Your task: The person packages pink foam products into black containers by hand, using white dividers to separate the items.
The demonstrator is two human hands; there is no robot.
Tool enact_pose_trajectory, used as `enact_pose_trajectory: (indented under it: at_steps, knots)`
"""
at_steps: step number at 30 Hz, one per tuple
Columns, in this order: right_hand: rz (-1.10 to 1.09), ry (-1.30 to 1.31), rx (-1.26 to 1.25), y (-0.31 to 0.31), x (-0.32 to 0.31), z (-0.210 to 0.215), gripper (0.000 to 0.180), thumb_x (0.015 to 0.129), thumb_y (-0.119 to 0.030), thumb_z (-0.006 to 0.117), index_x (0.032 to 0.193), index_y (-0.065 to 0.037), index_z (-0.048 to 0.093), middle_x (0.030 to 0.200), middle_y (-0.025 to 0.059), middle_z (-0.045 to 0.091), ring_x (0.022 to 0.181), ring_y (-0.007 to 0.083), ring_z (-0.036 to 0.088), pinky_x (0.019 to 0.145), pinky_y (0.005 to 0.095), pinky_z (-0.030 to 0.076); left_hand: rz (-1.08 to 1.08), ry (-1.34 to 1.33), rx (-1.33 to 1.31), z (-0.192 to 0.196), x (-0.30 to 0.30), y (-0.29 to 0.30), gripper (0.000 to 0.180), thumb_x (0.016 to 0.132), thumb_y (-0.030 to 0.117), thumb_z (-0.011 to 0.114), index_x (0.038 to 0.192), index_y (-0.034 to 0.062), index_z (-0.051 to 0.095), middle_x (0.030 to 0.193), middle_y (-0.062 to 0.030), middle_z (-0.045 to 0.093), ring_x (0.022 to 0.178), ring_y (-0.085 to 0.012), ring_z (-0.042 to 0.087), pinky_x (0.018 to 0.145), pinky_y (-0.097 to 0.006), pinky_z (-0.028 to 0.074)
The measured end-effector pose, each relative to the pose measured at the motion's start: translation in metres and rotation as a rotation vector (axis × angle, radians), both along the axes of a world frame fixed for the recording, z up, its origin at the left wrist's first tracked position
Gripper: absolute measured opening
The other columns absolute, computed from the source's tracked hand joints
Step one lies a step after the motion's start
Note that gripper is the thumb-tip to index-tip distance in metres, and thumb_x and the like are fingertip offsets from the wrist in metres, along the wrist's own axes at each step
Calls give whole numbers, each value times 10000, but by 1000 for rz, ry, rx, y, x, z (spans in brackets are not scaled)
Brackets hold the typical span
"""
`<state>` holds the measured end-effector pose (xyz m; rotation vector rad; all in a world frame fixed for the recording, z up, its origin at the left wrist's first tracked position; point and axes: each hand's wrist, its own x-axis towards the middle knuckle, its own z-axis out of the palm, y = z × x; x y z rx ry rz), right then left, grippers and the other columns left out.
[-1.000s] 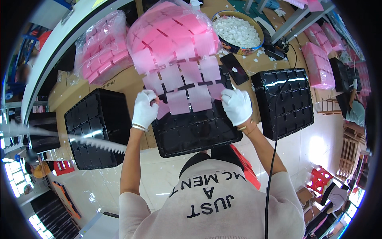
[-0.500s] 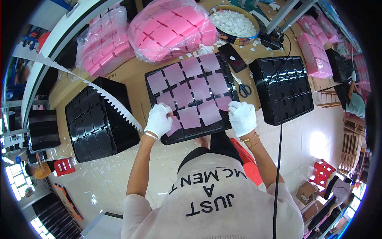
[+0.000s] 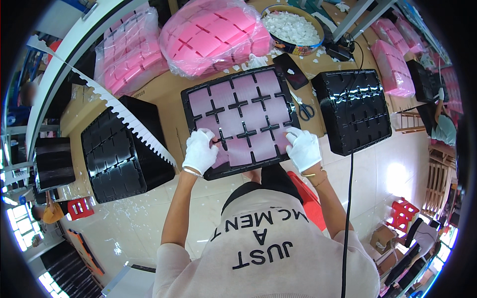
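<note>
Head view: pink sheet (image 3: 253, 113) is lying on black tray (image 3: 233, 171), at twelve o'clock.
Left grip (image 3: 200, 150) is pinching the sheet's edge at eight o'clock; right grip (image 3: 304, 148) is resting at four, pinch unclear.

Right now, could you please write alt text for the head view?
A person's white-gloved left hand and right hand are at opposite sides of a thin pink slotted sheet on a rectangular black plastic tray. Dark-handled scissors lie to the right.
</note>
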<state>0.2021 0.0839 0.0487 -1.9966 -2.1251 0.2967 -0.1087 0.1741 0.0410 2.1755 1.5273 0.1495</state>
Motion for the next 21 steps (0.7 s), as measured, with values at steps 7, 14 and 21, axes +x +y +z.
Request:
enact_pose_trajectory:
  at_steps: [7,14,21]
  knots:
    - [61,496,2,46,-20,-19,617,879,-214,642,1405,40,446,1382,248,520,1277,386,502,1097,407,383,11,-193,185,-19,30,10,482,834,165,704,1263,-7,567,1342,-209,557,1207,-412,523,1051,-467,388]
    - [-27,34,111,145,-52,-88,717,916,-392,597,1427,74,406,1480,240,425,1400,381,366,1148,452,304,68,180,338,-80,65,65,797,896,396,629,1470,-84,356,1555,-255,318,1445,-416,279,1180,-503,215]
    - [-67,-226,83,173,-29,-95,736,948,-480,519,1417,80,432,1488,241,429,1414,365,356,1155,421,290,125,56,386,-90,58,80,796,915,389,605,1491,-79,317,1547,-274,320,1426,-438,310,1180,-510,217]
